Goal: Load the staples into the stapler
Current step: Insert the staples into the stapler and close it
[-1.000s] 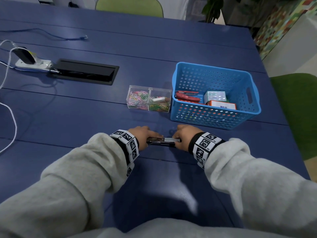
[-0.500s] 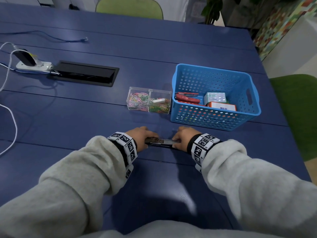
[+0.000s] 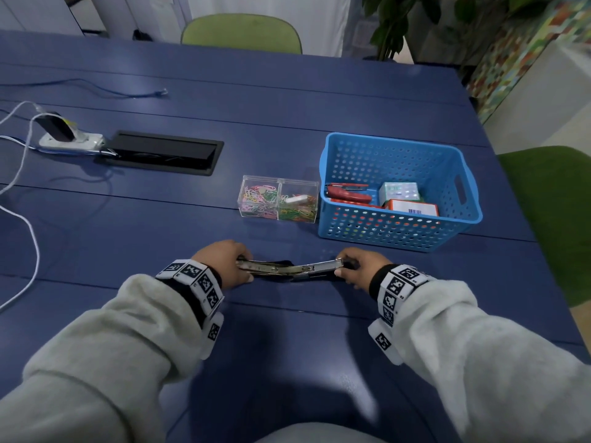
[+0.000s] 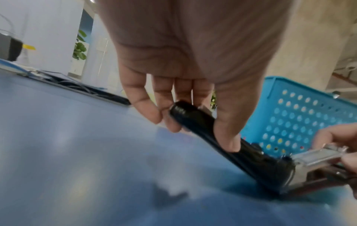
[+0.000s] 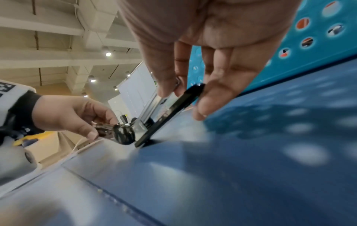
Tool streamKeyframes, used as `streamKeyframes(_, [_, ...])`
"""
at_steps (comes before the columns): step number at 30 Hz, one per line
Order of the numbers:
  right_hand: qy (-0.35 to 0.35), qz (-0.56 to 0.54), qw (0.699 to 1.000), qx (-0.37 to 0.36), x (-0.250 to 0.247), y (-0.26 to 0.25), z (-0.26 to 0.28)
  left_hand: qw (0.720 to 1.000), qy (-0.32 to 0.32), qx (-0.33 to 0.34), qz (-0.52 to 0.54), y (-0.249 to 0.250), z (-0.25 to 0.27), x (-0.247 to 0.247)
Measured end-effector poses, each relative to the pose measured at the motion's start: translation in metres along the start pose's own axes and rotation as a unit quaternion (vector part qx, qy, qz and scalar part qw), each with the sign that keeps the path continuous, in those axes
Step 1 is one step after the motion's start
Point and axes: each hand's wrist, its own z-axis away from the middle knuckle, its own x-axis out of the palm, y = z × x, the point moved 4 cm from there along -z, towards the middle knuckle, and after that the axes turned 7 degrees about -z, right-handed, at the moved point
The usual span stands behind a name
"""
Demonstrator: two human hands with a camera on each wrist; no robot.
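Observation:
A black stapler (image 3: 294, 269) lies swung open lengthwise on the blue table between my hands. My left hand (image 3: 224, 263) pinches the black top cover (image 4: 203, 122) between thumb and fingers (image 4: 146, 110), lifting its end off the table. My right hand (image 3: 361, 266) pinches the far end of the metal magazine (image 4: 318, 154) and the black base (image 5: 170, 110). In the right wrist view my right hand (image 5: 183, 99) holds that end tilted up, with my left hand (image 5: 73, 114) beyond. Two small boxes (image 3: 406, 199) lie in the blue basket; no loose staples show.
The blue perforated basket (image 3: 383, 231) stands just beyond my right hand and also holds a red stapler (image 3: 348, 194). A clear box of coloured paper clips (image 3: 278, 203) sits left of it. A power strip (image 3: 70, 140), a black cable hatch (image 3: 163, 153) and white cables (image 3: 28, 219) lie far left.
My hands have moved apart and the stapler, folded short between them before, is now swung open to about twice its length.

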Motion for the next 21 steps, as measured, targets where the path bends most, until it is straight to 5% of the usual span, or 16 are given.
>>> streamKeyframes(6, [0.017,-0.069,0.997,-0.04,-0.001,-0.009,-0.001,0.99,0.098,0.085,0.047,0.045,0.009,-0.03])
streamKeyframes(12, [0.033,-0.118,0.991,-0.055,-0.004,-0.032,0.006,0.985,0.069,0.158,0.021,0.097,0.003,-0.023])
streamKeyframes(21, [0.063,-0.115,0.991,-0.024,-0.006,-0.045,0.009,0.98,0.063,0.186,0.017,0.112,-0.005,-0.01])
